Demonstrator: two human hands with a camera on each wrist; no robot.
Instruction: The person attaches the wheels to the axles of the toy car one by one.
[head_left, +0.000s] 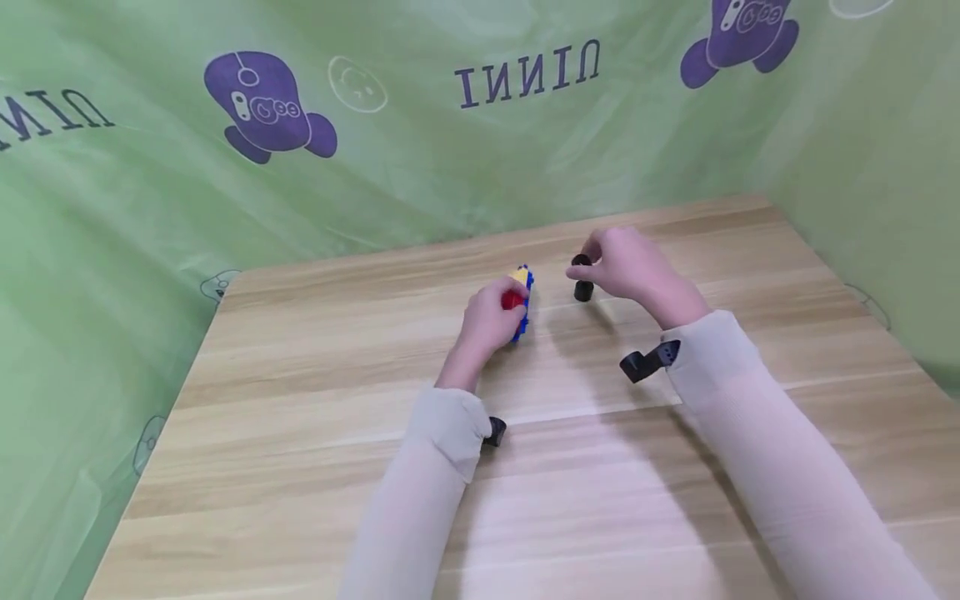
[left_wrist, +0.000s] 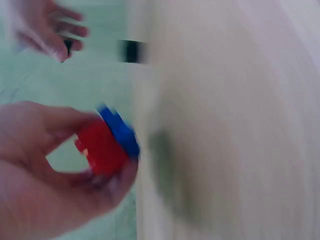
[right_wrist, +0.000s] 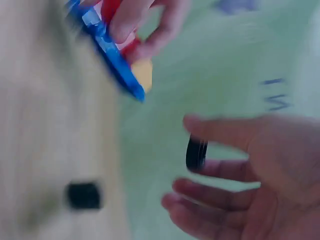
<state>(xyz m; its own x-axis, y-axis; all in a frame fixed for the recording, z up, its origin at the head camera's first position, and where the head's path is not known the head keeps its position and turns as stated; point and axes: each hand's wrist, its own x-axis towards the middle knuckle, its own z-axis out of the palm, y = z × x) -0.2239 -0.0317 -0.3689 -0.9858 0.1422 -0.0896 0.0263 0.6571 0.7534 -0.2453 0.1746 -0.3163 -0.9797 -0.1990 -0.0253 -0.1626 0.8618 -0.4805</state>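
Observation:
My left hand (head_left: 491, 317) grips a building-block toy (left_wrist: 107, 150) with fingers and thumb on either side of its red part. The toy has a long blue base (right_wrist: 117, 67) and a yellow part (head_left: 520, 274) at its far end. It is held above the table, its blurred shadow apart from it in the left wrist view. To the right, my right hand (head_left: 630, 262) pinches a small black disc (right_wrist: 196, 152) between thumb and index finger, the other fingers loosely extended. A second black round piece (head_left: 583, 291) stands on the table just below that hand.
The wood-grain table (head_left: 315, 433) carries these things near its far side. A green printed curtain (head_left: 420, 167) hangs behind and along both sides. Black wrist cameras (head_left: 643, 363) stick out from both sleeves.

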